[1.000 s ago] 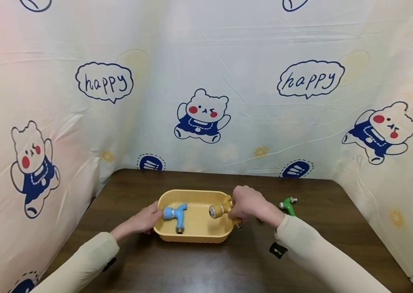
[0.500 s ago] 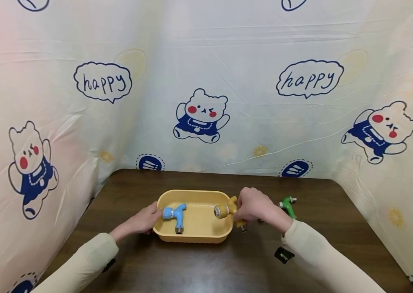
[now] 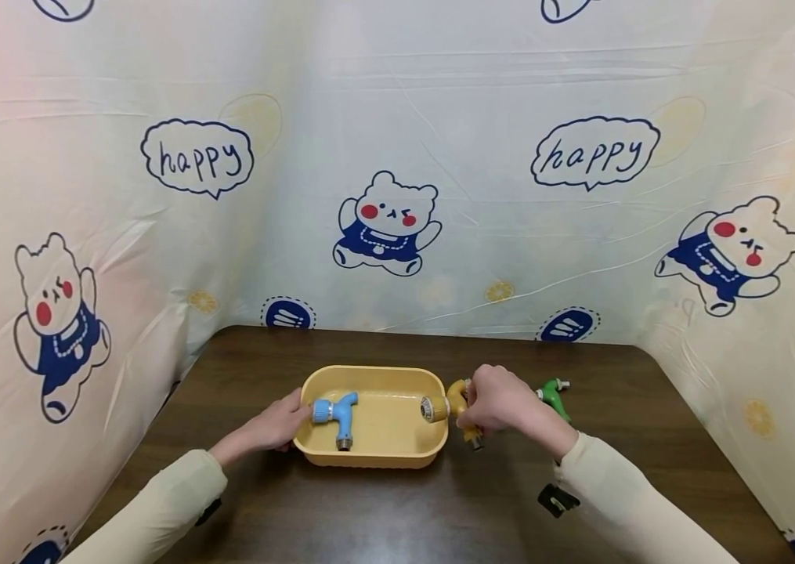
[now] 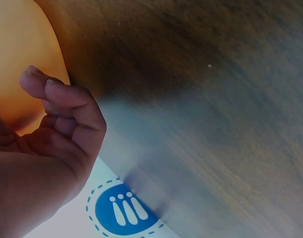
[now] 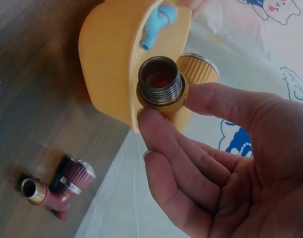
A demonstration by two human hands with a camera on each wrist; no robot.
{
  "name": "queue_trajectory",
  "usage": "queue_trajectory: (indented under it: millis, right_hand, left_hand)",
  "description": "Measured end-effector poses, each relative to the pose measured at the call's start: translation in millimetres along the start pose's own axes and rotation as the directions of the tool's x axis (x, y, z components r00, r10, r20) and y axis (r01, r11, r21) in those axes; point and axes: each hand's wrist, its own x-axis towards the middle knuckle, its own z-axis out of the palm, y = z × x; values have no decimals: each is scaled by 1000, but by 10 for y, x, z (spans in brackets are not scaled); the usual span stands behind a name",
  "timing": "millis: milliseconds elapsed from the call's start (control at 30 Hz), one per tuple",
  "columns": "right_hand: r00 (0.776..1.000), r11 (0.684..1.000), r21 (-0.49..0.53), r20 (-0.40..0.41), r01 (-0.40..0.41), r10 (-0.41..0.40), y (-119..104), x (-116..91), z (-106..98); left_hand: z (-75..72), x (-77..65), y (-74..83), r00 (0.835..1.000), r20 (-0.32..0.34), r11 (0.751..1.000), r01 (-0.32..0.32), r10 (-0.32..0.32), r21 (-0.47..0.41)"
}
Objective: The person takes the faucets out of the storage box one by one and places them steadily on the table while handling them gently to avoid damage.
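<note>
yellow basin (image 3: 372, 460): 1 blue tap (image 3: 345, 413) inside; left hand (image 3: 277, 421) grips basin, right hand (image 3: 499, 399) pinches ochre tap (image 3: 439, 407) outside.

A dark brown wood-grain table (image 3: 397, 513) with rounded far corners carries a yellow, rounded-rectangular plastic tub (image 3: 371, 461) left of its middle. Well to the tub's right lies a green tap (image 3: 554, 395) with a pale end. A dark red tap (image 5: 57, 200) with a ribbed knob and brass-coloured threaded end lies right of the tub, apart from it.

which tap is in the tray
The blue tap. The right hand holds the yellow tap; the green tap and red tap are on the table.
</note>
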Motion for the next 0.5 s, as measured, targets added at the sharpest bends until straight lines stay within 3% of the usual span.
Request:
queue_trajectory:
  millis: [200, 367, 500]
  right_hand:
    - [1000, 1000, 16, -20, 5, -4, 53, -35, -2]
    - [1000, 999, 47, -12, -19, 19, 100, -71, 9]
    - [999, 997, 61, -2, -45, 45, 131, -94, 21]
  left_hand:
    - [-6, 245, -437, 996, 50, 997, -76, 77, -11]
    - [-3, 233, -419, 997, 50, 998, -56, 57, -22]
    - [9, 268, -501, 996, 54, 997, -75, 75, -14]
